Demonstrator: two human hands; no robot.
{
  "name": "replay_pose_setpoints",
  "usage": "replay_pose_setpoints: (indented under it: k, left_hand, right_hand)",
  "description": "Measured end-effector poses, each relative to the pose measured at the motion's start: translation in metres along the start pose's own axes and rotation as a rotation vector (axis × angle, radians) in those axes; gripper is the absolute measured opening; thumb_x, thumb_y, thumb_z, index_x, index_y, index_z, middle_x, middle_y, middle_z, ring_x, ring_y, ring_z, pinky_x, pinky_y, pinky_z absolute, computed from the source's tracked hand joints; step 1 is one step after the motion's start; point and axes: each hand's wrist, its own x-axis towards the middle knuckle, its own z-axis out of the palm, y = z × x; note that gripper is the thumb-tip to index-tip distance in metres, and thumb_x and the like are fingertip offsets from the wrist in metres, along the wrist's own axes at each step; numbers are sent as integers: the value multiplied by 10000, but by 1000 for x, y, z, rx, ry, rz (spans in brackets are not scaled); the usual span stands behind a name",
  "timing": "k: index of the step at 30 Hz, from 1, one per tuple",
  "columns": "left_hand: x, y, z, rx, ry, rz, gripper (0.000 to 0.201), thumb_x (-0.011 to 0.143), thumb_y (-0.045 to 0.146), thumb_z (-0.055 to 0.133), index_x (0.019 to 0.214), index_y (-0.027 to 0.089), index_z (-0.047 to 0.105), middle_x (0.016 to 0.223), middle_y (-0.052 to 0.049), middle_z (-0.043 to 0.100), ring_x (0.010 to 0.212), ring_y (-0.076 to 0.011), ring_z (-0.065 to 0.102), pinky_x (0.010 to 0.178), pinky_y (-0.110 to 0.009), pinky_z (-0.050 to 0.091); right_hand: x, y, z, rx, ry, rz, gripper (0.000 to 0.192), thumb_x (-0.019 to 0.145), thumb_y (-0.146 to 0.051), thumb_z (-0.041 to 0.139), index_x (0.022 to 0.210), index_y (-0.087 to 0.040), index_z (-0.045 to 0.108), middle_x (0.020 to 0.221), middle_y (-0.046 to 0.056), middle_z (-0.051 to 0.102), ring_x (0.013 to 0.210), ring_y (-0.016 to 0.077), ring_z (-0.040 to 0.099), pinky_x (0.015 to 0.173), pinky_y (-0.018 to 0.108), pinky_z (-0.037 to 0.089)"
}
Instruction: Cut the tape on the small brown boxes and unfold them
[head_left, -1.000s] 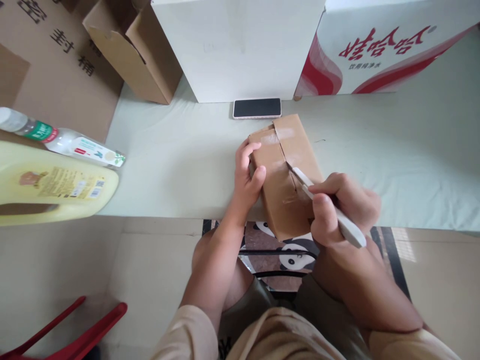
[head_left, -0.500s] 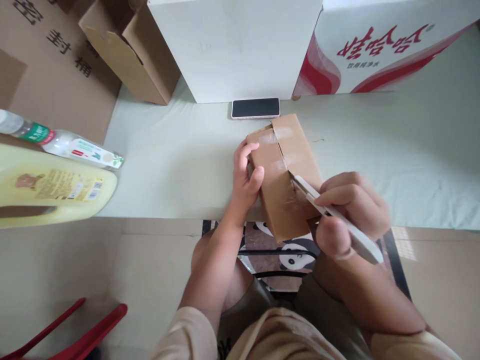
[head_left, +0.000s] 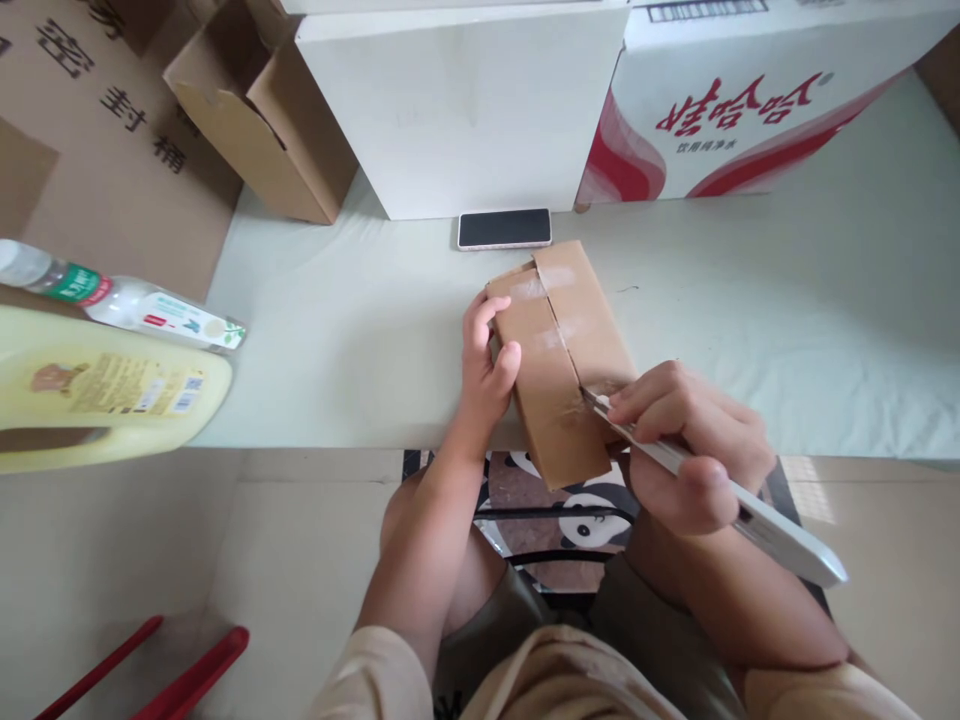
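A small brown cardboard box (head_left: 536, 345) lies at the table's front edge, its near end reaching past the edge. Strips of clear tape cross the seam along its top. My left hand (head_left: 489, 360) grips the box's left side, thumb on the top face and fingers curled round the far corner. In my right hand (head_left: 694, 450) is a white utility knife (head_left: 780, 535), held with thumb and fingers around its handle. Its blade tip touches the seam near the box's near end. The palm side of my right hand is hidden.
A phone (head_left: 504, 229) lies beyond the box, before a white carton (head_left: 465, 120) and a red-and-white carton (head_left: 705, 130). Left stand an open brown box (head_left: 300, 150) and a large carton (head_left: 150, 200), with a clear bottle (head_left: 142, 305) and a yellow jug (head_left: 120, 385).
The knife tip has moved along the seam toward me, and its handle now points lower and farther right. My left hand keeps its hold on the box. The whole view has shifted slightly.
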Motion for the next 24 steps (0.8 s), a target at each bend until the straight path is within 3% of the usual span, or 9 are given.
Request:
replay_pose_setpoints:
  k: [4,13,24]
  left_hand:
    - [0,-1,1,-9,19,-10,498,993,625,480,1419,369,447,1502,-76,507,1440,-314,476,1229,-540,382]
    - [-1,-3,-1,125,-4,33,500,1031,612,381,1470,374,386,1528,-74,487,1435,-285,498,1188,-487,431]
    - [-1,-3,0,129,-9,71,492,1046,582,366,1499,391,373,1502,-71,511,1405,-284,516,1182,-496,440]
  right_hand:
    - [2,0,1,59,34,-56,516,1040,-455,400,591,-216,487,520,17,535,442,152,526,434,311,393]
    - [2,-2,0,239,44,29,526,1029,-466,429,583,-199,510,510,18,513,433,147,497,414,306,354]
    - [2,2,-3,267,37,12,533,1041,-478,407,595,-200,499,514,15,513,438,147,510,429,304,358]
